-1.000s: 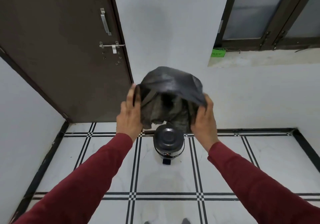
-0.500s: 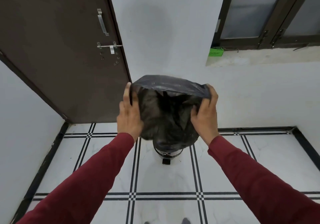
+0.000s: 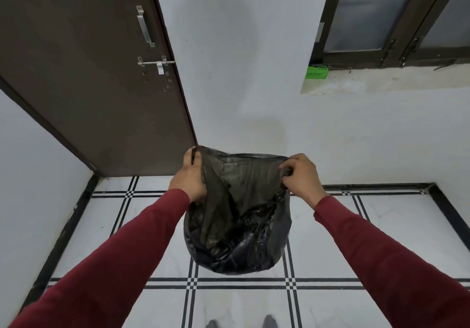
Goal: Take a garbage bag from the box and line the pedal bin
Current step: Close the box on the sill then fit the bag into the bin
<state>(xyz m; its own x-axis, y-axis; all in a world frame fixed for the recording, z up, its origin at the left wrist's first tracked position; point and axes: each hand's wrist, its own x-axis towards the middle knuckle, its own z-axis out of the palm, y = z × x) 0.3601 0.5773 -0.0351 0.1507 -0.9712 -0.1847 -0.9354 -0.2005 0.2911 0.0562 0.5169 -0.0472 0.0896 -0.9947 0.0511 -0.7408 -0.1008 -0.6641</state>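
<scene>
A black garbage bag (image 3: 239, 226) hangs open-mouthed in front of me, puffed out and rounded at the bottom. My left hand (image 3: 189, 177) grips the left edge of its mouth and my right hand (image 3: 301, 175) pinches the right edge, stretching the opening between them. The bag covers the spot on the floor where the pedal bin stood, so the bin is hidden. A green box (image 3: 316, 72) lies on the window ledge at the upper right.
A dark brown door (image 3: 89, 73) with a metal handle and bolt stands at the left. White walls close the far side, with a dark-framed window (image 3: 391, 15) above the ledge. The floor is white tile with black stripes (image 3: 241, 283).
Both hands have come down with the bag, and its mouth is pulled wider. The bag has filled out and now hides the pedal bin that showed beneath it a second ago.
</scene>
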